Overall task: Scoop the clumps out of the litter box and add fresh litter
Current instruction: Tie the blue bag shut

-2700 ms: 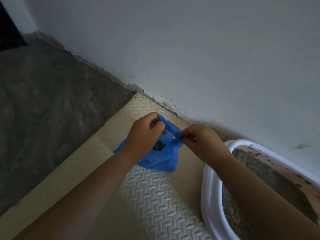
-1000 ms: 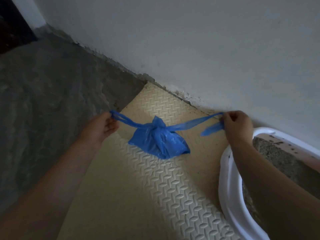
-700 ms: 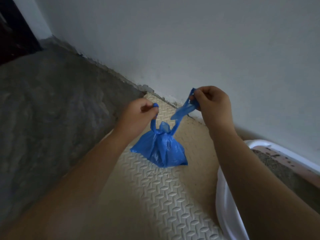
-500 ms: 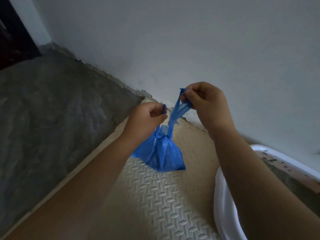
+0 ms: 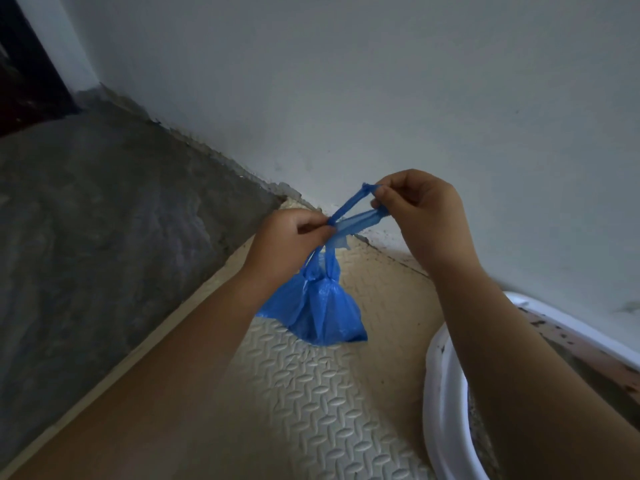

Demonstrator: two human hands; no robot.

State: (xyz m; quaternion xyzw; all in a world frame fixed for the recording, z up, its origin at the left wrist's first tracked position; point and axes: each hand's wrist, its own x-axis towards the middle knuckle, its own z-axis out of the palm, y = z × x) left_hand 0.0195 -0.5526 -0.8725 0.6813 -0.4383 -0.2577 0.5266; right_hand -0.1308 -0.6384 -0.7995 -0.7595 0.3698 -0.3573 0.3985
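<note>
Knot (image 5: 318, 276) closes the neck of the blue bag (image 5: 318, 313), which hangs bunched and full below my hands, over the cream foam mat (image 5: 329, 410). I cannot tell whether its bottom corner touches the mat or hangs just clear of it. Two thin handle strips (image 5: 358, 220) rise from the knot and run up and to the right.

My left hand (image 5: 287, 240) is curled, thumb and fingertips pinching both strips just above the knot. My right hand (image 5: 422, 216) is higher and nearer the wall; its thumb and forefinger pinch the far ends of the strips, so they stretch as a narrow loop between my two hands. A short loose tail of plastic droops under the loop.

To my right, low in the view, is the litter box (image 5: 441, 393), with a white rounded rim and a speckled, stained inner wall. Grey litter (image 5: 481, 441) shows inside it, mostly hidden by my right forearm. The box stands at the mat's right end, near the bag but apart from it.

The mat has a raised tread pattern and lies along the foot of a pale wall (image 5: 381, 81). Left of the mat is bare grey concrete floor (image 5: 104, 237), and a dark opening (image 5: 20, 64) shows at the far upper left.
</note>
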